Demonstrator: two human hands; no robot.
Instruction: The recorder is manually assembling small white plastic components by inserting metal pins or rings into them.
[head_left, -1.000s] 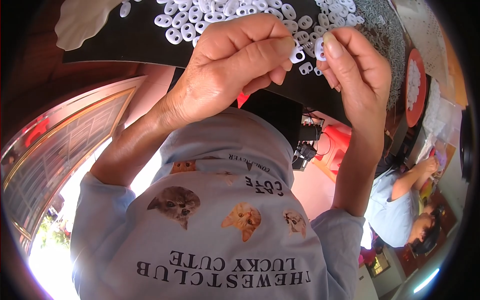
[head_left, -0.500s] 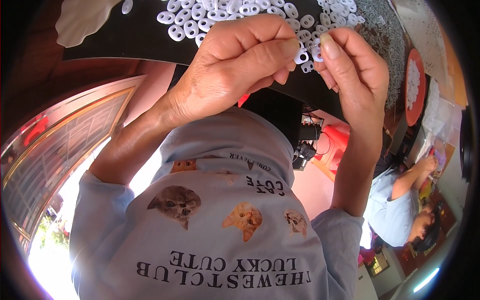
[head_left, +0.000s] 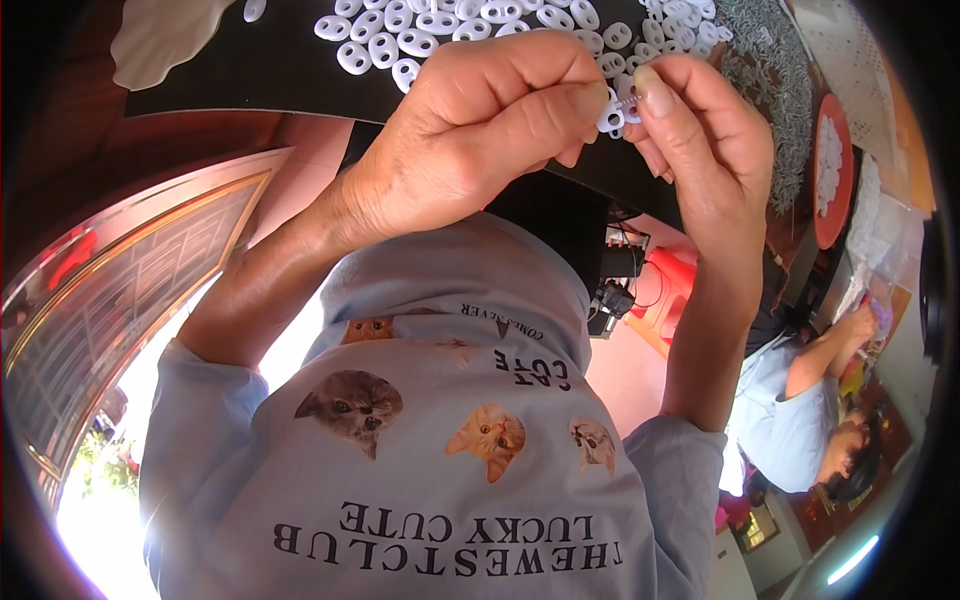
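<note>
White plastic links, small ovals with two holes, lie heaped on a black mat [head_left: 250,70] on the desk, at twelve o'clock from the person's hands. The left hand [head_left: 480,130] and the right hand [head_left: 700,130] meet above the mat's near edge, fingertips touching around one white link [head_left: 612,118] and what looks like a thin metal pin [head_left: 626,101] at its top. The left thumb and forefinger are pressed together on the link; the right thumb and forefinger pinch the pin end, so both hands' fingers are clamped, none spread.

Compared with a second ago, the hands have barely shifted. The link stays between the fingertips, the right thumb has slid a little closer to the left thumb, and the heap of links [head_left: 470,25] behind looks unchanged. By that reading the fitting of pin to link is still under way rather than finished.

At three o'clock a pile of grey metal pieces [head_left: 775,90] spreads over the mat, and a red dish [head_left: 830,170] with white bits sits beyond. Another person in a pale blue top [head_left: 790,420] works at four o'clock.
</note>
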